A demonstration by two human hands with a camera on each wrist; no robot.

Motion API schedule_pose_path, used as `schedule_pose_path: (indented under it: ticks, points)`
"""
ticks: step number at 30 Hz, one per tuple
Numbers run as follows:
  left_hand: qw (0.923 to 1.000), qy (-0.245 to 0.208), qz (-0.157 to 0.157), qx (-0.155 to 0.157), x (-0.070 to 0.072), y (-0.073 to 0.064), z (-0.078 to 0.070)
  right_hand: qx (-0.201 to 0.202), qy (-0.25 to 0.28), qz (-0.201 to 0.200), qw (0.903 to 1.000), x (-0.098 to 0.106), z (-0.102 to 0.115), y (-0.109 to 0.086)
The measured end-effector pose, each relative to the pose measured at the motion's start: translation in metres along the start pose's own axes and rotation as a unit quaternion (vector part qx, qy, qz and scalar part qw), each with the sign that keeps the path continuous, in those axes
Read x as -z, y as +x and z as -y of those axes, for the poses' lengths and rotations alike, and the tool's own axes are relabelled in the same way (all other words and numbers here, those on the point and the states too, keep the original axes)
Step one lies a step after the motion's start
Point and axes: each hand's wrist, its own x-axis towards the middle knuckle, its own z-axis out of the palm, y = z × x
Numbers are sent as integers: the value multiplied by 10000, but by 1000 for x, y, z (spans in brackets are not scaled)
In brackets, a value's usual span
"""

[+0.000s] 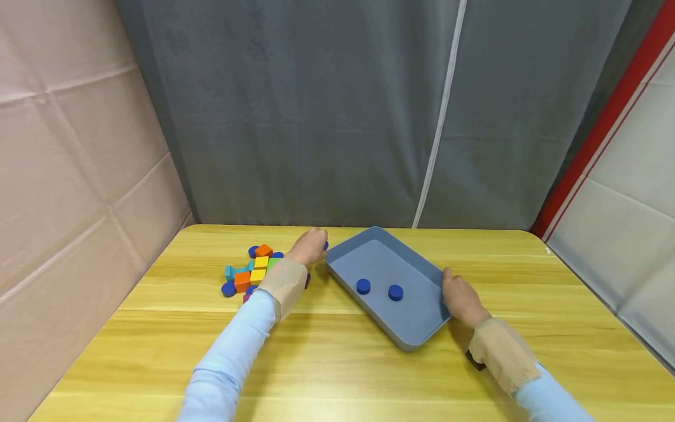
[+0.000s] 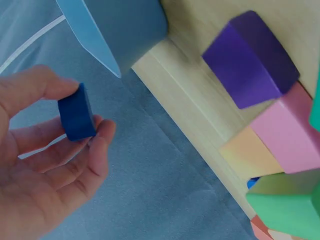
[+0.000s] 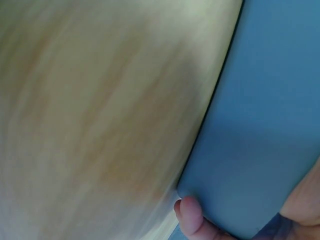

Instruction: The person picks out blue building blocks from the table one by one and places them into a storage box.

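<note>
My left hand (image 1: pixel 308 247) pinches a small blue cylinder block (image 2: pixel 76 114) between thumb and fingers, just off the tray's left corner. The grey-blue tray (image 1: pixel 379 258) lies at an angle on the table. Two blue cylinder blocks (image 1: pixel 363 286) stand inside it. At the tray's right end, my right hand (image 1: pixel 463 298) grips the wall near the corner. In the right wrist view, fingers (image 3: pixel 192 216) wrap that tray corner, and part of the hand is cut off by the frame.
Left of the tray lies a group of coloured blocks (image 1: pixel 258 276), partly hidden by my left forearm. It includes a purple block (image 2: pixel 250 60), a green block (image 2: pixel 285 200) and a pink block (image 2: pixel 292 130). A grey curtain (image 1: pixel 316 117) hangs behind the wooden table (image 1: pixel 337 381).
</note>
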Motion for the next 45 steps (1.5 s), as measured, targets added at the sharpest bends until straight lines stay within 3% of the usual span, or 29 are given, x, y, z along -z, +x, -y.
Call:
schedule_pose_path:
  ticks: [10, 18, 30, 45]
  points:
    - [9990, -4, -404, -192, 0, 6, -11, 39, -34, -17, 10000, 0, 1, 0]
    - [9983, -249, -453, -285, -3, 11, -25, 58, -107, -105, 9999, 0, 1, -1]
    - [9940, -231, -587, -895, -5, 20, -45, 71, -81, -148, 9998, 2, 0, -2]
    - [9970, -109, 179, -750, -21, 31, -59, -13, -55, -113, 9999, 1, 1, -4]
